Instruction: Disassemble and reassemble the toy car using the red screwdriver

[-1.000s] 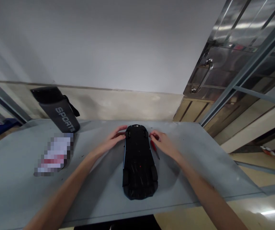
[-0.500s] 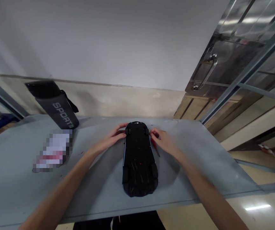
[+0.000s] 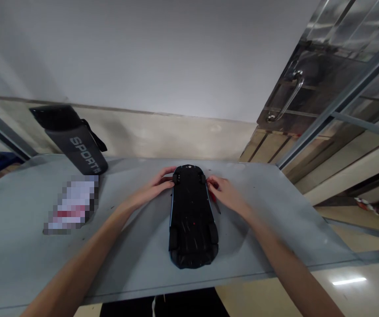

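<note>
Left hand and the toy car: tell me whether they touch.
Touching. The head view shows the left hand with fingertips pressed against the far wheel of the upside-down toy car.

toy car black, blue-edged | bottle grey-black | table grey

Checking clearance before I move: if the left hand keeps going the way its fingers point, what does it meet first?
The left hand points right, at the far end of the toy car; its fingers already seem to touch it, by the wheel.
</note>
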The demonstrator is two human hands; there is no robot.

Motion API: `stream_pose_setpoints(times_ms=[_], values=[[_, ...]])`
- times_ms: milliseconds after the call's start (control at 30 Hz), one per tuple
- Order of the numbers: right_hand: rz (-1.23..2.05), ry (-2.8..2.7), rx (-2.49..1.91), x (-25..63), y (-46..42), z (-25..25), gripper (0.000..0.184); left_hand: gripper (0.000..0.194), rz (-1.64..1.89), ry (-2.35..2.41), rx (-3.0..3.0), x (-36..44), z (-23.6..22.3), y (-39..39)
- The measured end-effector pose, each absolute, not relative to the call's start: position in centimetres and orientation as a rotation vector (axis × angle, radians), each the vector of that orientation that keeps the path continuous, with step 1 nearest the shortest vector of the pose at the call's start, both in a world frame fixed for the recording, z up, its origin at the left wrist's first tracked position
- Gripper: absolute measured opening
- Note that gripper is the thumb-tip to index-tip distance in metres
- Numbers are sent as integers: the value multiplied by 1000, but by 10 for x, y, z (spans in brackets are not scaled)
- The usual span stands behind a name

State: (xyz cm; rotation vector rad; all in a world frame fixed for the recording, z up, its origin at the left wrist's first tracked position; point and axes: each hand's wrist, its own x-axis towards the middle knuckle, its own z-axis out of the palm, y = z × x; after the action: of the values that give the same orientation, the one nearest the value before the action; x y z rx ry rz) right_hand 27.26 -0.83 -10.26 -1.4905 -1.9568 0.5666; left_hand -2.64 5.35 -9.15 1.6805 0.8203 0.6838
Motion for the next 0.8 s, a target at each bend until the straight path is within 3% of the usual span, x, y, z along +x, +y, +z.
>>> stream_pose_setpoints(times_ms=[800], values=[[534,-1931,-1551,276,-8,-99,19,54,698,800,1690,-37,-100,68]])
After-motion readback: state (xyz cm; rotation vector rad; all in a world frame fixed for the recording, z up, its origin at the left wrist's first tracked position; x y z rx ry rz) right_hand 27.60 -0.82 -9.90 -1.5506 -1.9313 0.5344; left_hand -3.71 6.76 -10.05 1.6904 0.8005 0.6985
